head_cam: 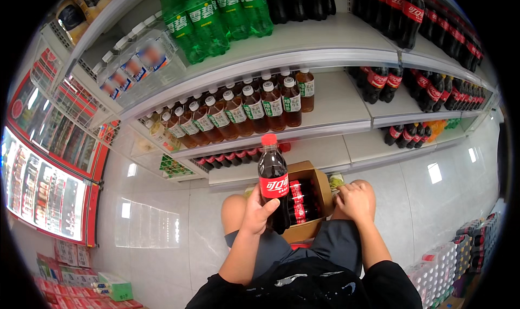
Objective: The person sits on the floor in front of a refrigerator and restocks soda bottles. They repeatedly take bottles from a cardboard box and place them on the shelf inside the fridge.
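My left hand is wrapped around the lower half of a cola bottle with a red cap and red label. The bottle stands nearly upright above my left thigh, its top in front of the low shelves. Between my knees an open cardboard box holds several cola bottles lying on their sides; the held bottle hides part of it. My right hand rests on my right knee beside the box, fingers bent, with no object visible in it.
Ahead, the bottom shelf carries cola bottles at its left. Above it, a middle shelf bears tea bottles. Green soda bottles stand higher. A lit drinks cooler is at left; wrapped bottle packs sit at lower right.
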The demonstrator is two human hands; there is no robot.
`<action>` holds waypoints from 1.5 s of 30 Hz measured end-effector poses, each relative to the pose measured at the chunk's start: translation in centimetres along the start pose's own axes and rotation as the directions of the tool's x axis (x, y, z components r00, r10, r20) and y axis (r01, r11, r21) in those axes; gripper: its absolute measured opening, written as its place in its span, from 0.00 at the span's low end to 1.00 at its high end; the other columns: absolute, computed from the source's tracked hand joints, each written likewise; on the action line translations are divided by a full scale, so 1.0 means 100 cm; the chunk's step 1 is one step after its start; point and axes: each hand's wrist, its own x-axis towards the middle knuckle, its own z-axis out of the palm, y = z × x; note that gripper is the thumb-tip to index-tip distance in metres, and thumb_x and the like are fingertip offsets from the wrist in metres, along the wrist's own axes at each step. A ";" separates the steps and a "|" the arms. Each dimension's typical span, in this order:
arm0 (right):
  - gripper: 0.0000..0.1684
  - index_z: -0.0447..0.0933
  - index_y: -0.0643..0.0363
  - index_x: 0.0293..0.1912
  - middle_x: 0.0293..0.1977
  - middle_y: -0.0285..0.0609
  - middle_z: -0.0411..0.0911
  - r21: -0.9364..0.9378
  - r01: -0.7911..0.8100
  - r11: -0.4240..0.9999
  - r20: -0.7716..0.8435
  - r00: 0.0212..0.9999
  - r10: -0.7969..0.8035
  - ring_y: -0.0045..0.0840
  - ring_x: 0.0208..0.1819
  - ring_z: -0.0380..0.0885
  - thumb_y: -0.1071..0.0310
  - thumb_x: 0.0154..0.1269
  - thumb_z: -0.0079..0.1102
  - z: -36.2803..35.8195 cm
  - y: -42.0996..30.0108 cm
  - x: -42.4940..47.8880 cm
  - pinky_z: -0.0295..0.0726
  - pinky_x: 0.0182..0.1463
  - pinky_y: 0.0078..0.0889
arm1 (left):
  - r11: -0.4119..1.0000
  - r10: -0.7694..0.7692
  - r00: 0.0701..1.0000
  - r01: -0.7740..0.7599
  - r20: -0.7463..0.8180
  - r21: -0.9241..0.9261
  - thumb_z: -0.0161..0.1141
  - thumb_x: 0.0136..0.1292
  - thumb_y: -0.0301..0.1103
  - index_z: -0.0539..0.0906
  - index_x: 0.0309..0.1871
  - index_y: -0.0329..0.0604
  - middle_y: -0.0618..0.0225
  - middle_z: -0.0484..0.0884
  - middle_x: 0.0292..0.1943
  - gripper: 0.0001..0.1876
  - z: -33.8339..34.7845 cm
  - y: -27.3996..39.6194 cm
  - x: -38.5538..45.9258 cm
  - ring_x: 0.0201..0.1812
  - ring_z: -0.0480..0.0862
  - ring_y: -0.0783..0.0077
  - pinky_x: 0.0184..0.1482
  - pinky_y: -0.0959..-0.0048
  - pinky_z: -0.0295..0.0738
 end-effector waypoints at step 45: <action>0.33 0.75 0.65 0.50 0.34 0.45 0.82 0.998 -0.046 0.030 0.036 0.964 0.263 0.31 0.30 0.86 0.40 0.69 0.59 -0.274 0.046 0.297 0.88 0.31 0.32 | -0.007 0.205 0.978 0.044 -0.042 0.999 0.65 0.64 0.48 0.81 0.57 0.38 0.56 0.81 0.57 0.25 -0.107 -0.011 0.013 0.59 0.76 0.50 0.62 0.56 0.68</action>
